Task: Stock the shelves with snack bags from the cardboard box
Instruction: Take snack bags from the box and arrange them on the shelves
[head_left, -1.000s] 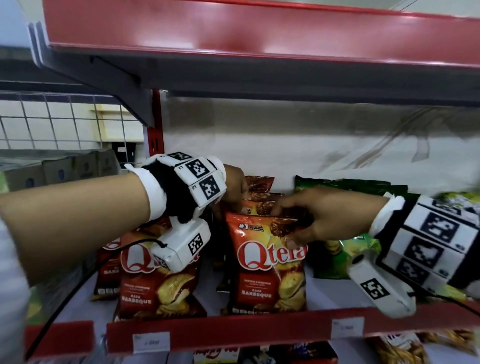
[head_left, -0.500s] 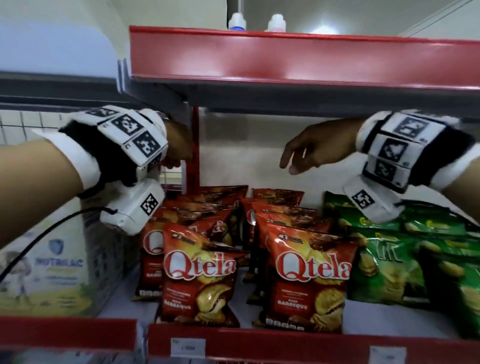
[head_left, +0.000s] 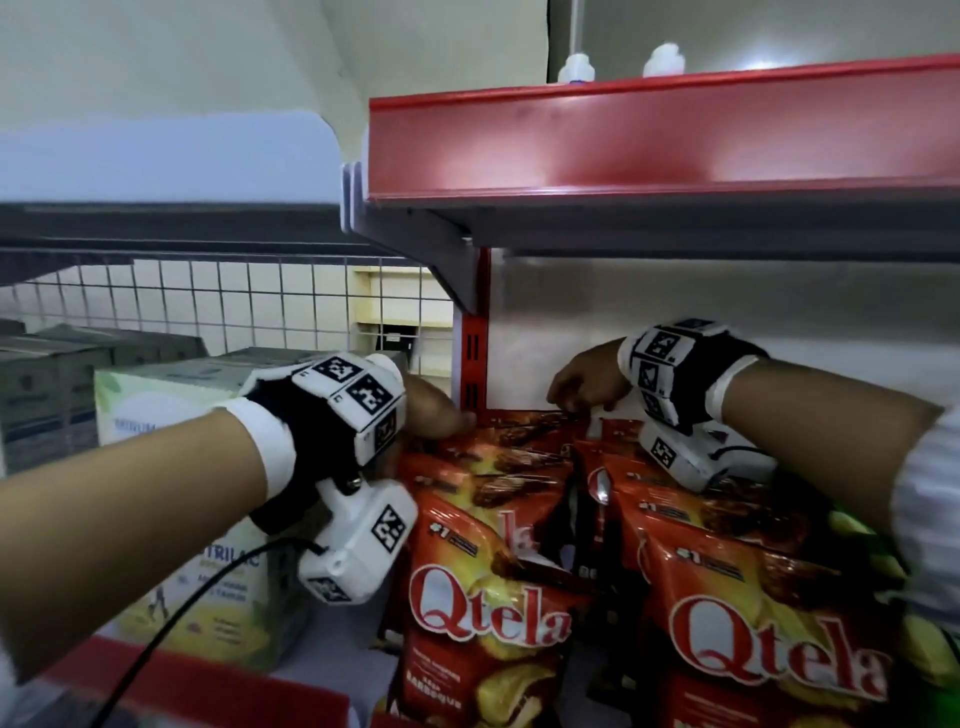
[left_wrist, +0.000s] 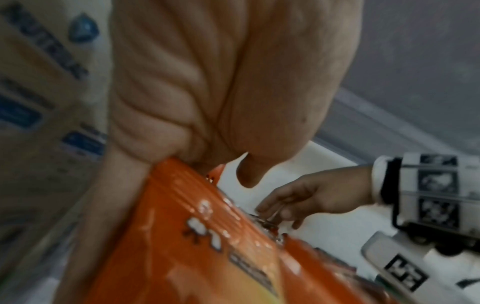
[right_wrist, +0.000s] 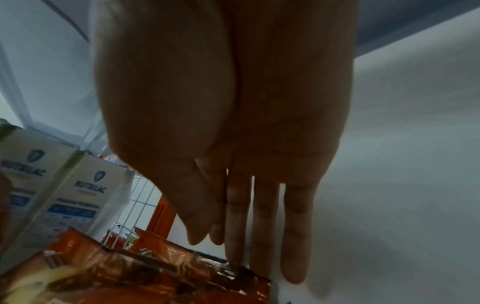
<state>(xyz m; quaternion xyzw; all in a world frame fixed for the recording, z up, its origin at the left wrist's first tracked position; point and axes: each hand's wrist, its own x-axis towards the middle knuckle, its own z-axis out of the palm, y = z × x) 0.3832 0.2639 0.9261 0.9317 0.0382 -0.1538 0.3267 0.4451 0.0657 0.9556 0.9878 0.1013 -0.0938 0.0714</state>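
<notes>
Red Qtela snack bags stand in two rows on the shelf, with a second front bag to the right. My left hand is at the back of the left row. In the left wrist view its curled fingers and thumb grip the top edge of a red bag. My right hand reaches to the back of the right row. Its straight fingers touch the crimped top of a rear bag. The cardboard box is out of view.
Nutrilac boxes fill the shelf bay to the left, past a red upright. Green snack bags sit at the right edge. A red shelf with white bottles hangs close overhead. A red front rail runs below.
Both hands were raised and empty above the bags; now they have dropped to the bag tops at the back, and the left grips one. The view has moved closer.
</notes>
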